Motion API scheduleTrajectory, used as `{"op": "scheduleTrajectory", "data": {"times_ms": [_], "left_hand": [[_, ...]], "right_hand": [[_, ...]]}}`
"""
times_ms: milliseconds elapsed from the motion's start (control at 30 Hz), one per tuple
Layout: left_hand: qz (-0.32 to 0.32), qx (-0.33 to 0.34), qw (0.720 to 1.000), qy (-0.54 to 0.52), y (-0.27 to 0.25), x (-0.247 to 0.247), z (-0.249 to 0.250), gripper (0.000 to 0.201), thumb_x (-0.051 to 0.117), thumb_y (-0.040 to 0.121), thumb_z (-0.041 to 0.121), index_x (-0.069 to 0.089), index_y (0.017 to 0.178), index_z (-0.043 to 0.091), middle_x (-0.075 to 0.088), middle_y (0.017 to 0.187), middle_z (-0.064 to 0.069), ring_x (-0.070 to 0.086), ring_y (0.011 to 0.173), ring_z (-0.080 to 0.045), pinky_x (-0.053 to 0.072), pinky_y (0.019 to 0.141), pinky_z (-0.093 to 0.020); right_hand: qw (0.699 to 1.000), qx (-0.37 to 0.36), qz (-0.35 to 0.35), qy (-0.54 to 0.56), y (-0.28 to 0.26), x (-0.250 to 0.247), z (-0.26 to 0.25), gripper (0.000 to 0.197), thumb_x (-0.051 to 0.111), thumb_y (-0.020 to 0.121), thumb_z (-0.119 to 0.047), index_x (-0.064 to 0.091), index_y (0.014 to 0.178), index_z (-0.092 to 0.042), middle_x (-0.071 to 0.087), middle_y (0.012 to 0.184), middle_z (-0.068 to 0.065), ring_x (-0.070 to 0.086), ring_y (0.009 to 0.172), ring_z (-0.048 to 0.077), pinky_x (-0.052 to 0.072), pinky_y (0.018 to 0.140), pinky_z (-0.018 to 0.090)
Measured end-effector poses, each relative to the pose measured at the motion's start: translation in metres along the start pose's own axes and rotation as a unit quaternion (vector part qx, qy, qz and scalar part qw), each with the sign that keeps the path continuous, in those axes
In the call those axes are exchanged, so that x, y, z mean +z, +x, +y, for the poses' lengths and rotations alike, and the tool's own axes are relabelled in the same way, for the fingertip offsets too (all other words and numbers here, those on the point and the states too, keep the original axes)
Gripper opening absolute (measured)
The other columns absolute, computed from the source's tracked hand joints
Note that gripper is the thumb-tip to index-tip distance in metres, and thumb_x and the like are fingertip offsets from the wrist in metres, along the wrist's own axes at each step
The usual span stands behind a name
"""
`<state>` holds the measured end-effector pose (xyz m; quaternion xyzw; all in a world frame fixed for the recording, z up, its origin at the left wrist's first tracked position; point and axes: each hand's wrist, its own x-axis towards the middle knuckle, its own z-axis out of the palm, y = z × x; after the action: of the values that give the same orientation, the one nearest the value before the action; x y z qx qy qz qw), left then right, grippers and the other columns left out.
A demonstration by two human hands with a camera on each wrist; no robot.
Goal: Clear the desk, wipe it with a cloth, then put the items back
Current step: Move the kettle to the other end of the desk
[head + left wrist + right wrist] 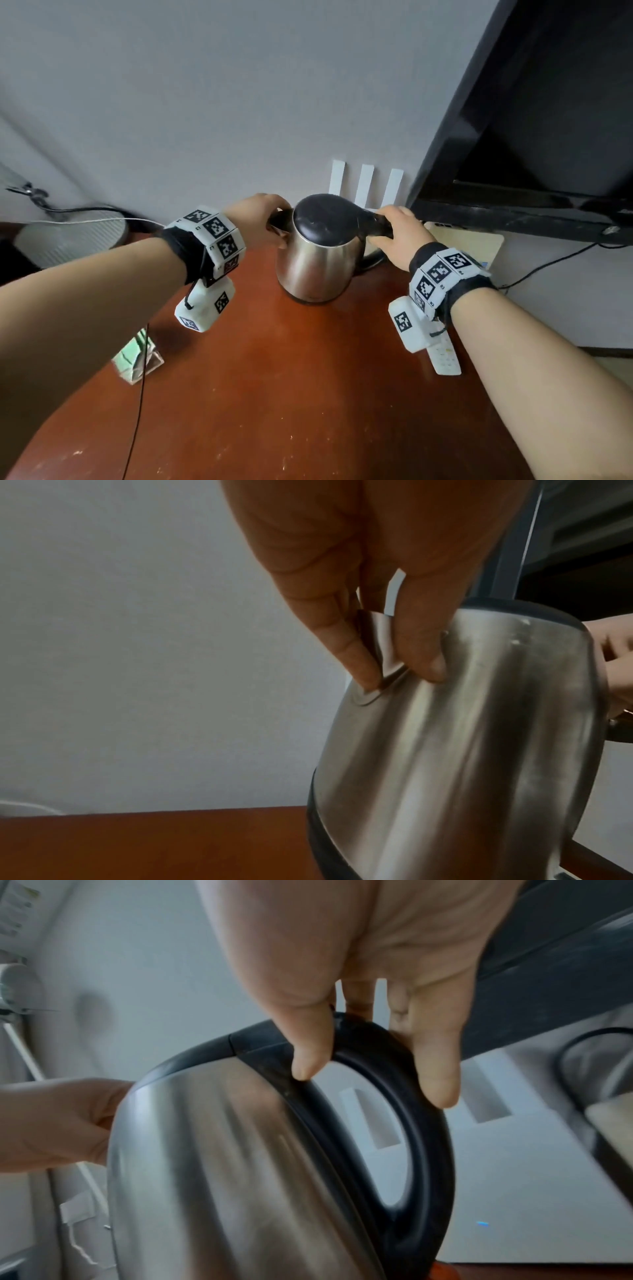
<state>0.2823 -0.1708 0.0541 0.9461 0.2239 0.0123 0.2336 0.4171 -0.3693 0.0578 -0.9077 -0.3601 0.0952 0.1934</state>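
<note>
A steel kettle with a black lid and black handle stands at the back of the red-brown desk. My left hand pinches its spout between thumb and fingers. My right hand grips the top of the handle, thumb on one side and fingers on the other. The kettle fills both wrist views. Whether its base touches the desk I cannot tell.
A white remote lies at the desk's right edge under my right wrist. A clear acrylic stand with a green card sits at the left. A white router stands behind the kettle. A black monitor looms at the right, a fan at the left.
</note>
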Motion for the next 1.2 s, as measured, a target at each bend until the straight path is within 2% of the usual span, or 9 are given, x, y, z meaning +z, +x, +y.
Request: {"op": "scheduleTrajectory", "data": {"times_ms": [67, 167, 300, 567, 767, 1000, 1200], "left_hand": [[0.012, -0.01, 1.0, 0.007, -0.017, -0.019, -0.022, 0.061, 0.078, 0.07, 0.013, 0.055, 0.127, 0.014, 0.06, 0.121, -0.007, 0.059, 0.108, -0.024, 0.049, 0.095, -0.037], [0.032, -0.03, 0.999, 0.03, -0.044, -0.049, -0.06, 0.062, 0.077, 0.072, 0.013, 0.053, 0.129, 0.014, 0.056, 0.125, -0.008, 0.056, 0.112, -0.025, 0.046, 0.095, -0.032], [0.054, -0.057, 0.995, 0.054, -0.079, -0.085, -0.112, 0.063, 0.077, 0.073, 0.014, 0.052, 0.131, 0.015, 0.055, 0.126, -0.01, 0.053, 0.115, -0.027, 0.042, 0.096, -0.032], [0.072, -0.111, 0.988, 0.075, -0.125, -0.109, -0.21, 0.065, 0.078, 0.072, 0.017, 0.051, 0.131, 0.016, 0.055, 0.126, -0.01, 0.051, 0.118, -0.028, 0.04, 0.099, -0.033], [0.064, -0.132, 0.987, 0.067, -0.141, -0.105, -0.259, 0.069, 0.077, 0.072, 0.019, 0.047, 0.135, 0.016, 0.051, 0.132, -0.013, 0.047, 0.123, -0.03, 0.04, 0.102, -0.039], [0.053, -0.146, 0.985, 0.075, -0.139, -0.104, -0.295, 0.067, 0.075, 0.074, 0.016, 0.047, 0.135, 0.011, 0.046, 0.137, -0.013, 0.041, 0.129, -0.028, 0.037, 0.106, -0.036], [0.025, -0.171, 0.982, 0.078, -0.134, -0.103, -0.313, 0.069, 0.074, 0.076, 0.017, 0.043, 0.137, 0.012, 0.044, 0.136, -0.014, 0.046, 0.125, -0.029, 0.038, 0.104, -0.035]], "right_hand": [[1.0, -0.022, -0.001, 0.001, 0.002, 0.007, -0.03, 0.037, 0.056, 0.091, -0.022, 0.046, 0.126, -0.013, 0.044, 0.13, 0.009, 0.05, 0.115, 0.028, 0.038, 0.099, 0.035], [0.999, -0.049, -0.008, 0.016, 0.004, 0.024, -0.079, 0.038, 0.057, 0.09, -0.021, 0.047, 0.125, -0.011, 0.044, 0.13, 0.01, 0.05, 0.115, 0.029, 0.039, 0.099, 0.035], [0.996, -0.085, -0.011, 0.028, 0.005, 0.052, -0.142, 0.033, 0.058, 0.089, -0.02, 0.049, 0.119, -0.01, 0.045, 0.124, 0.012, 0.053, 0.108, 0.031, 0.043, 0.095, 0.037], [0.992, -0.113, -0.029, 0.038, 0.011, 0.112, -0.24, 0.033, 0.061, 0.087, -0.018, 0.051, 0.117, -0.009, 0.046, 0.124, 0.013, 0.053, 0.106, 0.031, 0.041, 0.091, 0.034], [0.992, -0.115, -0.051, 0.033, 0.016, 0.149, -0.279, 0.035, 0.061, 0.088, -0.018, 0.051, 0.12, -0.009, 0.046, 0.125, 0.013, 0.052, 0.108, 0.03, 0.039, 0.092, 0.033], [0.991, -0.11, -0.067, 0.031, 0.028, 0.18, -0.303, 0.034, 0.06, 0.087, -0.017, 0.05, 0.119, -0.008, 0.045, 0.126, 0.013, 0.053, 0.106, 0.031, 0.04, 0.092, 0.034], [0.992, -0.1, -0.074, 0.028, 0.042, 0.197, -0.318, 0.033, 0.06, 0.088, -0.017, 0.051, 0.118, -0.008, 0.045, 0.125, 0.013, 0.053, 0.107, 0.03, 0.04, 0.091, 0.032]]}}
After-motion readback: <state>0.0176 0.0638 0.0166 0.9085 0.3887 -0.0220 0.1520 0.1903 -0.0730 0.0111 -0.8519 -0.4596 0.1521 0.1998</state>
